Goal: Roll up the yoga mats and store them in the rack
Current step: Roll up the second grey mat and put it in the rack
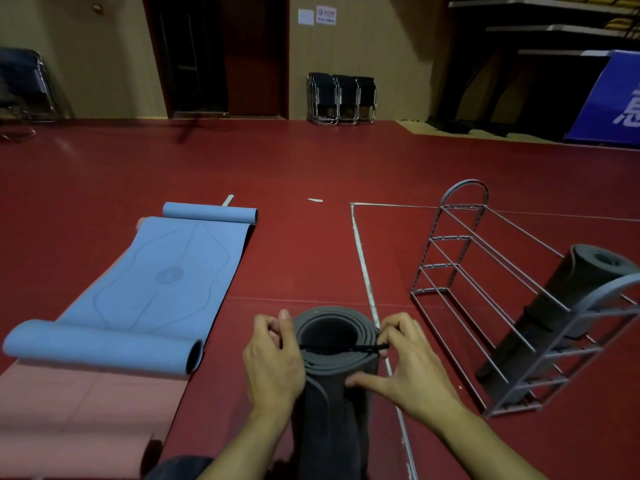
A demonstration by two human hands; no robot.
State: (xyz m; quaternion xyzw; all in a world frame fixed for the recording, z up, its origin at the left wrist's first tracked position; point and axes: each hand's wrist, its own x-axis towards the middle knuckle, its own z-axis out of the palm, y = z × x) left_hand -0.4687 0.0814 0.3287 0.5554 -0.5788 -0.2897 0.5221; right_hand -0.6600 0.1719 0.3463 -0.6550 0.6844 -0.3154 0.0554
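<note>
A rolled dark grey yoga mat stands on end in front of me, its open spiral end facing up. A thin black strap is stretched across that end. My left hand pinches the strap's left end against the roll. My right hand pinches the strap's right end, thumb pressed on the mat's side. A blue yoga mat lies mostly flat on the left, curled at both ends. The grey wire rack stands at the right with another rolled grey mat lying in it.
A pink mat lies flat at the lower left under the blue one. White tape lines cross the red floor. Folded chairs lean on the far wall, and a blue banner stands at the far right.
</note>
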